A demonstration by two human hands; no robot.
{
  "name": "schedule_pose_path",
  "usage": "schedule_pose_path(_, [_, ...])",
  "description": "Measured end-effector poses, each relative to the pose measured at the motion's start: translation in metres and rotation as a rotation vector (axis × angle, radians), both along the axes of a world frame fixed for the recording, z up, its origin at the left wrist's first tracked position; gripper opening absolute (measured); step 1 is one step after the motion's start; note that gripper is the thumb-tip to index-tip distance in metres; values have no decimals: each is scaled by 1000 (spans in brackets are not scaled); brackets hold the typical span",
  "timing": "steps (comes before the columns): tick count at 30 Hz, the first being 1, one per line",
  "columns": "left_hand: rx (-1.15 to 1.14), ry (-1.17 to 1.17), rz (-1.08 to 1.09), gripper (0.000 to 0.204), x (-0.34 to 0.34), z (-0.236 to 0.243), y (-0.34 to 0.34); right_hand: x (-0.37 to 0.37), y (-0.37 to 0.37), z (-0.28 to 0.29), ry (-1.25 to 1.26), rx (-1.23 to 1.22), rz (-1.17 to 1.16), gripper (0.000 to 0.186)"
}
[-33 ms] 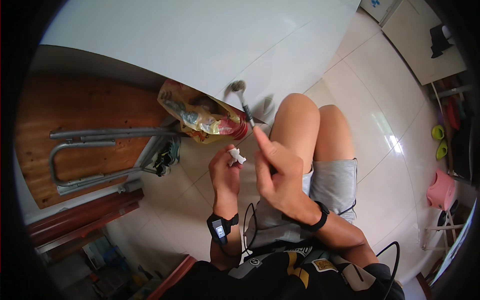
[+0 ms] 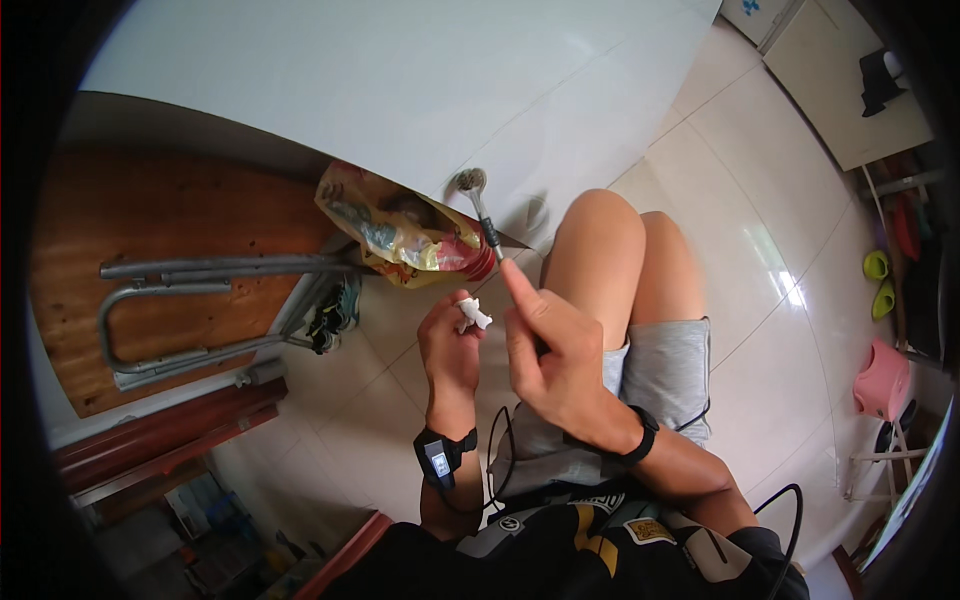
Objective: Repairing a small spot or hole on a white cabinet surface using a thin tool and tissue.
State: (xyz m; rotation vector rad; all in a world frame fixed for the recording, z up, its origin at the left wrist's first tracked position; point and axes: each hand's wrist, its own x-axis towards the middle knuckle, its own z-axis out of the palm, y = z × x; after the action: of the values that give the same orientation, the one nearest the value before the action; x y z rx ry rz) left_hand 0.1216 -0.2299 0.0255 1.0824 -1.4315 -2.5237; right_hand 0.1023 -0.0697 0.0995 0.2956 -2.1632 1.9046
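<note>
My left hand [image 2: 452, 345] is closed around a crumpled white tissue [image 2: 474, 315], whose edges stick out above the fingers. To its right, my right hand [image 2: 556, 350] grips a slim spoon-like tool [image 2: 486, 222] with a dark banded handle and a round, grey-brown head. The index finger points along the handle, and the other fingers are curled beneath. That round head stands over the near edge of the white tabletop [image 2: 400, 90]; whether it touches the surface I cannot tell. The two hands are apart, in front of my knees.
Below the table edge sits a yellowish plastic bag [image 2: 395, 235] with a red container [image 2: 475, 258] beside it. A folded metal frame [image 2: 220, 268] leans at the left against a wooden panel [image 2: 180, 220]. On the right are a pink stool [image 2: 882, 380] and green slippers [image 2: 880, 298].
The round head of the tool has shifted slightly left and down and looks sharper. My right hand has moved a little left with it. My left hand stays put.
</note>
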Motion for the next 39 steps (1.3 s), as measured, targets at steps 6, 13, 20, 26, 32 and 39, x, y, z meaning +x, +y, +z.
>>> schedule_pose_path(6, [-5, -19, 19, 27, -9, 5, 6, -12, 13, -3, -40, 28, -92, 51])
schedule_pose_path(13, [39, 1, 14, 24, -4, 3, 13, -14, 16, 3, 42, 92, -69, 54])
schedule_pose_path(20, [47, 47, -37, 25, -3, -4, 11, -9, 14, 3, 82, 162, 25, 51])
schedule_pose_path(26, [15, 52, -42, 26, -5, -2, 12, -6, 14, 12, 96, 239, 42, 46])
schedule_pose_path(32, [13, 40, -42, 26, -6, 0, 13, -15, 17, 5, 49, 117, -60, 47])
schedule_pose_path(39, [4, -2, -29, 26, -6, 3, 11, -24, 24, 0, -36, 132, -146, 40])
